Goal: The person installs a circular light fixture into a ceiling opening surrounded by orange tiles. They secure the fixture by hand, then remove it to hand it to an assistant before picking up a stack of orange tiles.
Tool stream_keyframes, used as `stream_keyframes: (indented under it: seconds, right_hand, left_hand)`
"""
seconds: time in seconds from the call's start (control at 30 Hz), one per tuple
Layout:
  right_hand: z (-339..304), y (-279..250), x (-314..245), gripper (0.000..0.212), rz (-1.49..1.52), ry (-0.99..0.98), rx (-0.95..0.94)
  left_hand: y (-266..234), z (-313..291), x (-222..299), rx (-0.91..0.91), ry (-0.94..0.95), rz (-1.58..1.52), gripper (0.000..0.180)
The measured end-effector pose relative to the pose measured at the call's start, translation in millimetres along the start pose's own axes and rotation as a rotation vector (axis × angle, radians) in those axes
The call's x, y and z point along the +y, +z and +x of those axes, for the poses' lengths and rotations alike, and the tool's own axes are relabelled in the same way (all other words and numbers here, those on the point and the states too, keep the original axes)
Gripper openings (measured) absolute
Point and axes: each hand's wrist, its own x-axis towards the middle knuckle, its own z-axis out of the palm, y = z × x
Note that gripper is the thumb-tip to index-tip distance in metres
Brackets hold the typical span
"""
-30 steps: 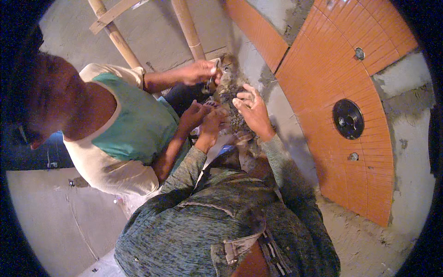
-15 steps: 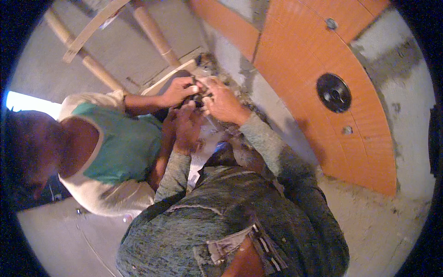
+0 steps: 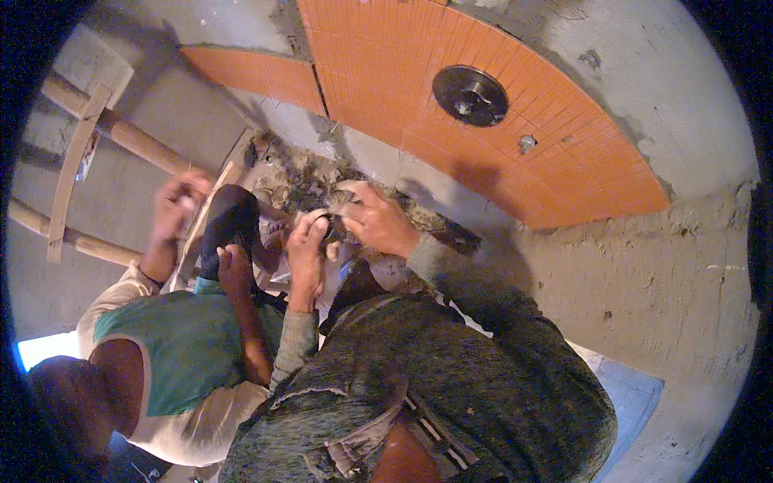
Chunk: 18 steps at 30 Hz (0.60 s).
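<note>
The head view shows the person's two hands just beside each other over rubble (image 3: 282, 179) by the foot of a wall. The left hand (image 3: 305, 251) has its thumb and fingers closed on a small dark piece (image 3: 331, 229), too blurred to identify. The right hand (image 3: 378, 223) is just to the right of the piece, fingers bent toward it; whether it grips anything, I cannot tell. To the left, a co-worker's raised hand (image 3: 179, 201) is blurred near a wooden ladder (image 3: 138, 146). Orange tiles (image 3: 378, 80) and a black disc (image 3: 475, 90) cover the wall beyond.
</note>
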Motion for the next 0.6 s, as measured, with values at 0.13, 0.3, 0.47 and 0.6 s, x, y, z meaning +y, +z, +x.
stream_keyframes:
  seconds: [0.13,0.3,0.47,0.6]
  right_hand:
    - [-51,-13,56,0.021,-0.274,-0.045,-0.037]
    - [-87,-38,129,0.027,-0.073,0.537,0.248]
    - [-54,-75,154,0.028,-0.338,0.634,0.198]
    - [-43,-88,177,0.027,-0.321,0.694,0.156]
  left_hand:
    - [51,34,-17,-0.150,0.044,0.219,0.025]
    - [141,76,-25,-0.416,0.168,0.467,0.043]
    - [200,126,-60,-0.463,0.312,0.368,0.046]
    - [235,151,-77,-0.384,0.326,0.304,0.047]
